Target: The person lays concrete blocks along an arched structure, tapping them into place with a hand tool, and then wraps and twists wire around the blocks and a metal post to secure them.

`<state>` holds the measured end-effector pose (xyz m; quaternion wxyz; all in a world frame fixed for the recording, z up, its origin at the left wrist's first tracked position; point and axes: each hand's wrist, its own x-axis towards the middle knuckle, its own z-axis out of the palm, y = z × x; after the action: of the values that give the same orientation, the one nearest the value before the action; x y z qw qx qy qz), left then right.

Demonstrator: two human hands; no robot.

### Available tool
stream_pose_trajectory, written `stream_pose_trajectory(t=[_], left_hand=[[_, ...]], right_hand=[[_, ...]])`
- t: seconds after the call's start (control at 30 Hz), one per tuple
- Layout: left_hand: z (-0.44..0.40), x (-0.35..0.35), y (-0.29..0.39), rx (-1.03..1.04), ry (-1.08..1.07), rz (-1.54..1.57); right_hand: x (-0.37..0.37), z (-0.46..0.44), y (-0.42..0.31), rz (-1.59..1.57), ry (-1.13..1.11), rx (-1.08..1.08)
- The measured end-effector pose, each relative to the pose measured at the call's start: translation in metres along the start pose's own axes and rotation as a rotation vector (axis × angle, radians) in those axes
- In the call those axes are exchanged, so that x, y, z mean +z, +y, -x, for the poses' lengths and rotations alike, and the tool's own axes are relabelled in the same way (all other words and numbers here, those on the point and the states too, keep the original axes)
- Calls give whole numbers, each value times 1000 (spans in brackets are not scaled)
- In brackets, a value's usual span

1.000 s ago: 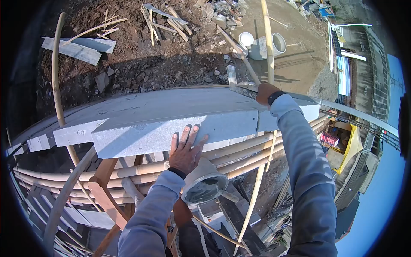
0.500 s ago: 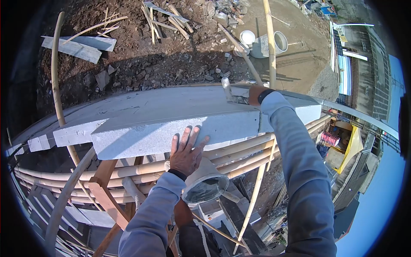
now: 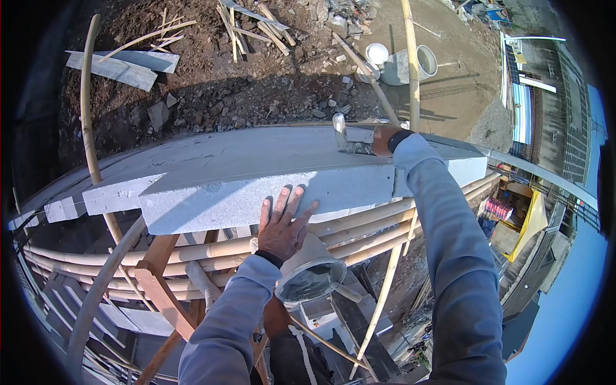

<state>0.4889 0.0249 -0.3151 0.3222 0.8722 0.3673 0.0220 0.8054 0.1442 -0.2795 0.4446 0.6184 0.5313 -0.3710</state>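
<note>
Block [image 3: 212,202], pale and long, lay at the edge of a wall [image 3: 269,151], its lit face toward the person, a narrow joint parting it from the next block [image 3: 467,172] on the right of the view. The left grip [image 3: 282,234] rested on that lit face, fingers spread apart. The right grip [image 3: 385,140] was together, clamped on a bent tool [image 3: 354,147] over the wall's shaded face near the joint; whether the tool touched the wall could not be told. Dark bands circled both wrists, next to grey sleeves [image 3: 443,205]. A bucket [image 3: 311,255] with a smeared inside showed just below the left grip, partly covered by it. Bamboo poles [image 3: 369,229] ran side by side along the block, and a brown beam [image 3: 167,292] slanted near the left sleeve. Beyond the wall, on the ground [image 3: 471,45], lay grey planks [image 3: 115,70], loose sticks [image 3: 273,35] and stones [image 3: 158,115], with a white pail [image 3: 376,53] beside a grey barrel [image 3: 394,70]. A yellow sheet [image 3: 529,224] hung far right
</note>
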Motion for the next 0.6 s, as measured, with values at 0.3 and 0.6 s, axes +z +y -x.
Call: stream_pose_trajectory(t=[0.3, 0.6], left_hand=[[0, 3, 1, -14, -1, 17], [-2, -4, 3, -10, -2, 12]], right_hand=[[14, -10, 9, -328, 335, 50], [-10, 1, -43, -138, 118, -98]])
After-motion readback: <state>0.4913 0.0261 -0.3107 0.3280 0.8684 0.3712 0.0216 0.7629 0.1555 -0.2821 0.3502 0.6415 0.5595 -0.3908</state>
